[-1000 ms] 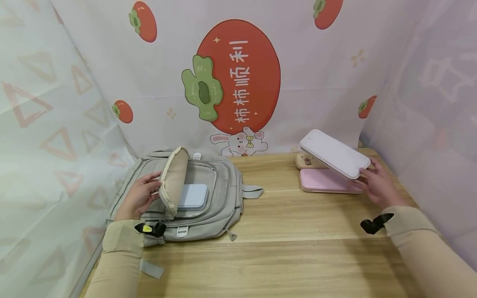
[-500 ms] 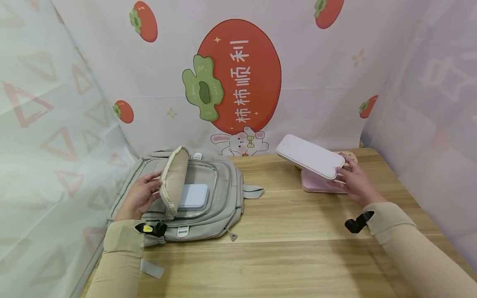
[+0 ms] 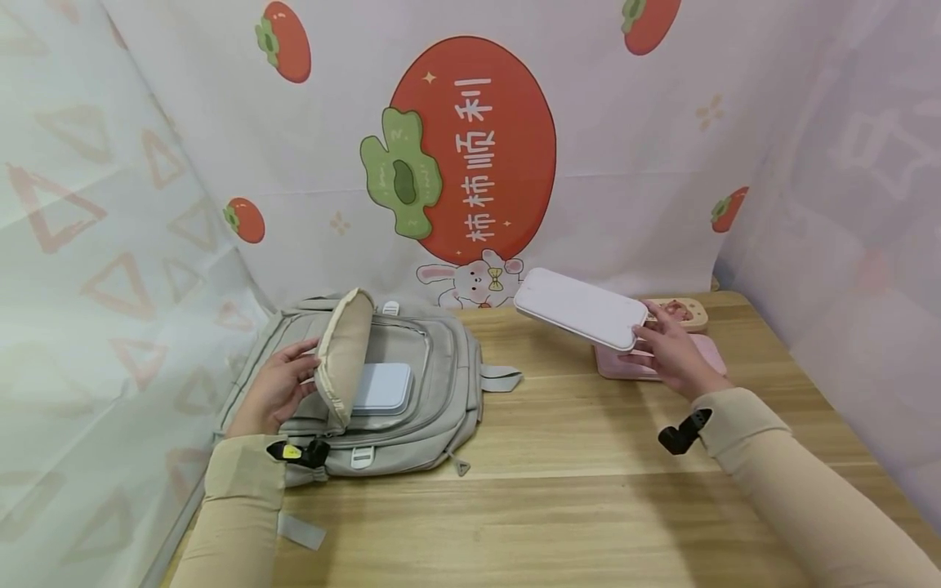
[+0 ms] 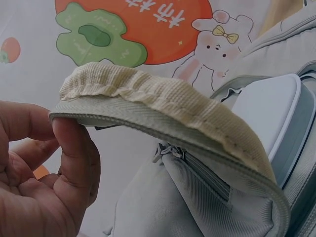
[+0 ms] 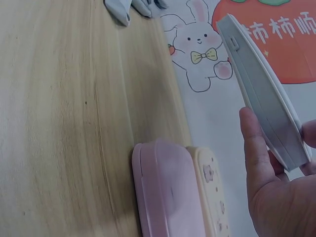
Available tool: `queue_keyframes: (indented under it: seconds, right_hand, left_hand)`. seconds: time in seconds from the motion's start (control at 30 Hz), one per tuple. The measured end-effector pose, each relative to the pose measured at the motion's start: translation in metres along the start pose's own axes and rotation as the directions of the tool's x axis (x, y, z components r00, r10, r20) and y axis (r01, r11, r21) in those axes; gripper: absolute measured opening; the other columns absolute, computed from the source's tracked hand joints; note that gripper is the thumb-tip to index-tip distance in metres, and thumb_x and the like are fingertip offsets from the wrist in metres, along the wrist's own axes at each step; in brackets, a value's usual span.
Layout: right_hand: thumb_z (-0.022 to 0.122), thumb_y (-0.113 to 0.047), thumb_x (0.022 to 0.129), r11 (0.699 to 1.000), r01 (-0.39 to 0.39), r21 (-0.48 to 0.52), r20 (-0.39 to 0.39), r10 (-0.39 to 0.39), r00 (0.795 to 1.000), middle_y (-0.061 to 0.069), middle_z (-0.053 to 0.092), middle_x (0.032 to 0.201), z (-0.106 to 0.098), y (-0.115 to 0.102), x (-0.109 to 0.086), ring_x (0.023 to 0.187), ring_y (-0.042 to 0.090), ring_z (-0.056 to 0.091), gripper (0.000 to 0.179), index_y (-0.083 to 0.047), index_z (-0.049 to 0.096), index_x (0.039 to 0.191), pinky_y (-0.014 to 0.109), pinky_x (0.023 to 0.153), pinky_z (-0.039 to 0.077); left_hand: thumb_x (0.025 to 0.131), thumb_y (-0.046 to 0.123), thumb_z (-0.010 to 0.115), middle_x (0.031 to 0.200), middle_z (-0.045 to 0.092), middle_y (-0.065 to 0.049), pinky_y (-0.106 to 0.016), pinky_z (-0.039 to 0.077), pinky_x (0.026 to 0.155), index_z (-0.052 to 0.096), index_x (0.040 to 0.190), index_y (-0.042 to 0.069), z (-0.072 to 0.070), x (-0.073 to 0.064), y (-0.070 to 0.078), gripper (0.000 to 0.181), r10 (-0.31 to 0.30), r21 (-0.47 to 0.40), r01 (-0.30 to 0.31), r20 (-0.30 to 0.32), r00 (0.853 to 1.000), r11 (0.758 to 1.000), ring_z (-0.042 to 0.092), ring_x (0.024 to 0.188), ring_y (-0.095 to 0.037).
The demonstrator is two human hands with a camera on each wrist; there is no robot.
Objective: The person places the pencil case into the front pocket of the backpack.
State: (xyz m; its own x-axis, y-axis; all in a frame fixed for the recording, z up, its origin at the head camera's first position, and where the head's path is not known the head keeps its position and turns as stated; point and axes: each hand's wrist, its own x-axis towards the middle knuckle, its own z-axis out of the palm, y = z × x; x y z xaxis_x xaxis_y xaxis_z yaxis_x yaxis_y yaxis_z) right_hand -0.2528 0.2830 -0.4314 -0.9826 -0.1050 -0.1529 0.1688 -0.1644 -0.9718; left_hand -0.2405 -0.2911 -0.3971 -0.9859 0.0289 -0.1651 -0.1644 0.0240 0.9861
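Note:
My left hand [image 3: 278,390] pinches the edge of the front pocket flap [image 3: 345,355] of a grey backpack [image 3: 459,384], holding it raised. The left wrist view shows the flap's zipper edge [image 4: 148,129] between thumb and fingers. Inside the opened pocket lies a light blue case [image 3: 382,386], partly covered by the flap. My right hand [image 3: 676,351] grips one end of a flat white pencil case [image 3: 581,309], tilted and held above the table. Its latch side [image 5: 261,98] faces the right wrist camera.
Below and behind the right hand, a pink pencil case [image 3: 709,353] lies on the wooden table [image 3: 544,506]. Beside it at the back is a beige case with small prints [image 3: 694,314]. A grey strap [image 3: 500,378] extends right from the backpack. Printed cloth [image 3: 625,163] hangs behind.
The right hand has carried the white pencil case leftward, away from above the pink and beige cases. My left hand keeps the flap raised in the same spot.

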Motion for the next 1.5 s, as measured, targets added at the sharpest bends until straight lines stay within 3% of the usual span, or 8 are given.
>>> queue_keyframes:
  seconds: [0.33, 0.77, 1.2, 1.5]
  right_hand:
    - [0.037, -0.008, 0.112, 0.999, 0.011, -0.042, 0.019, -0.01, 1.0, 0.015, 0.037, 0.134, 0.013, 0.001, 0.005, 0.092, 0.009, 0.064, 0.065, -0.013, 0.003, 0.167, 0.031, 0.079, 0.059]
    - [0.036, -0.006, 0.112, 1.0, 0.008, -0.027, 0.036, -0.007, 0.999, 0.022, 0.029, 0.153, 0.039, 0.006, 0.019, 0.092, 0.009, 0.066, 0.063, -0.017, 0.008, 0.168, 0.031, 0.077, 0.06]
    - [0.036, -0.003, 0.111, 1.0, 0.004, 0.004, 0.071, -0.004, 0.997, 0.016, 0.037, 0.136, 0.049, 0.009, 0.022, 0.089, 0.011, 0.067, 0.064, -0.018, 0.011, 0.168, 0.032, 0.078, 0.06]
    - [0.036, -0.002, 0.111, 1.0, 0.006, 0.009, 0.09, -0.007, 0.996, 0.018, 0.037, 0.136, 0.06, 0.015, 0.026, 0.09, 0.012, 0.067, 0.064, -0.018, 0.01, 0.168, 0.031, 0.077, 0.06]
  left_hand:
    - [0.109, 0.004, 0.047, 0.1, 0.064, 0.011, -0.022, 0.054, 0.07, 0.022, 0.16, -0.007, 0.002, -0.001, 0.001, 0.058, 0.007, 0.007, -0.007, 0.001, 1.0, 1.0, 0.063, 0.084, -0.004]
    - [0.11, 0.005, 0.044, 0.101, 0.061, 0.011, -0.022, 0.053, 0.07, 0.019, 0.161, -0.006, 0.003, -0.005, 0.0, 0.058, -0.008, 0.041, 0.008, 0.003, 1.0, 0.999, 0.061, 0.083, -0.003]
    - [0.11, 0.004, 0.045, 0.1, 0.06, 0.008, -0.022, 0.053, 0.069, 0.02, 0.161, -0.006, 0.002, -0.004, 0.001, 0.058, 0.001, 0.034, 0.0, -0.012, 1.0, 0.999, 0.062, 0.082, -0.004]
    - [0.11, 0.004, 0.045, 0.099, 0.062, 0.01, -0.022, 0.054, 0.069, 0.021, 0.161, -0.006, 0.001, -0.004, 0.001, 0.058, -0.001, 0.015, 0.001, -0.013, 1.0, 1.0, 0.063, 0.082, -0.004]
